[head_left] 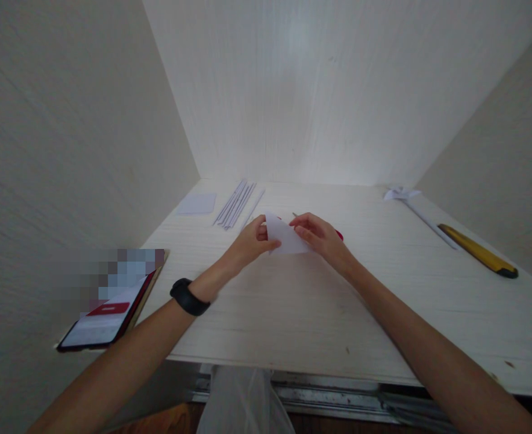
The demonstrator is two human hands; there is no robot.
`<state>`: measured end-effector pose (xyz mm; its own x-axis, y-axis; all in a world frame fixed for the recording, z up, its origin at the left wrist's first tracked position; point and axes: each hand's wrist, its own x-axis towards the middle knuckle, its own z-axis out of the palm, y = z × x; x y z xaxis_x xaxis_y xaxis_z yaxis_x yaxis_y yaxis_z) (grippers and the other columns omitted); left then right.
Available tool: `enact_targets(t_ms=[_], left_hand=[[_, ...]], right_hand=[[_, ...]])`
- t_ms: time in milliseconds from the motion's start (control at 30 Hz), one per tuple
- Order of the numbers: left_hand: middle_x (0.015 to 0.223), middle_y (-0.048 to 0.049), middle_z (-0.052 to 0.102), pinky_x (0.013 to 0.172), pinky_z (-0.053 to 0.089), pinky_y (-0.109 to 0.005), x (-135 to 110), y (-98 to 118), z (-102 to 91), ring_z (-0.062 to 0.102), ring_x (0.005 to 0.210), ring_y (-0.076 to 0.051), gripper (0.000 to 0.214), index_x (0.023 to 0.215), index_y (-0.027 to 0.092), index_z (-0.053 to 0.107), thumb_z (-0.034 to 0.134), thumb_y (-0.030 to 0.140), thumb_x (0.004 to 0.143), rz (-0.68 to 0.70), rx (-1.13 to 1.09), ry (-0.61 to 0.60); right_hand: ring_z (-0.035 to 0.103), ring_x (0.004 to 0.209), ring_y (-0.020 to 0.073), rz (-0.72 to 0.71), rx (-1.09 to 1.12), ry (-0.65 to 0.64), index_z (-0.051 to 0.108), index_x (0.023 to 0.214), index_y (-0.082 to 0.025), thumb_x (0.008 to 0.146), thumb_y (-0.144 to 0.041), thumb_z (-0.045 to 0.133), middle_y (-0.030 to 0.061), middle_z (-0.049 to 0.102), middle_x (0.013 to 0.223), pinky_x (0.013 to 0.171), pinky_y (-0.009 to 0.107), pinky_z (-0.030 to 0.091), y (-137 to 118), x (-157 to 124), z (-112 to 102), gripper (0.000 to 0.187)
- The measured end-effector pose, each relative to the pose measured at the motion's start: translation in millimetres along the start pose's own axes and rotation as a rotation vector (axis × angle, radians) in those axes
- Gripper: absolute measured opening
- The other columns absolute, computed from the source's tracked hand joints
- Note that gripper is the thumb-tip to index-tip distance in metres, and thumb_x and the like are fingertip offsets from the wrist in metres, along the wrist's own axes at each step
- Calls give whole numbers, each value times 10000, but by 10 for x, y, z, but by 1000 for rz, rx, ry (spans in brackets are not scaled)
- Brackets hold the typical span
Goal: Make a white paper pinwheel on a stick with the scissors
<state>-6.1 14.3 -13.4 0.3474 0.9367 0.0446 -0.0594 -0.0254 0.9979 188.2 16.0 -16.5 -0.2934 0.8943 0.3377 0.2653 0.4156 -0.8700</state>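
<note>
A small white piece of folded paper [284,239] is held just above the white wooden desk [320,301], between both hands. My left hand [250,242] pinches its left edge, with a black band [188,296] on that wrist. My right hand [322,235] grips its right side with curled fingers. A red object [339,234] pokes out from behind my right hand, mostly hidden.
Several thin white paper strips [237,204] and a white square sheet [197,204] lie at the back left. A folded paper pinwheel on a stick [413,205] and a yellow utility knife [478,250] lie at the right. A phone [107,319] leans at the left edge. Walls enclose three sides.
</note>
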Motion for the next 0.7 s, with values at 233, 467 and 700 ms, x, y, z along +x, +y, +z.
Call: enact_targets(t_ms=[233,467,700], left_hand=[[949,-84,700,751,495,-319,37,-116,14,656,823,-178,428,1014,147,587,750,171,619,-12,23,-65],[878,-52,710,745,476,-291,12,-48,-23,631,809,-159,205,856,158,699,697,297,706,-49,81,-116],[798,-47,711,743,476,-330,44,-99,-71,636,743,-172,232,810,150,704,760,246,606,-78,157,-120]], right_hand=[[501,607,113,21,-108,-35,570,723,-181,776,-394,633,-15,579,675,579,261,413,98,13,107,229],[475,588,111,52,-83,-21,563,717,-187,779,-479,610,-5,558,662,507,225,363,142,24,75,302],[482,598,113,62,-79,-10,572,731,-184,786,-447,608,-2,565,676,511,228,354,125,15,82,271]])
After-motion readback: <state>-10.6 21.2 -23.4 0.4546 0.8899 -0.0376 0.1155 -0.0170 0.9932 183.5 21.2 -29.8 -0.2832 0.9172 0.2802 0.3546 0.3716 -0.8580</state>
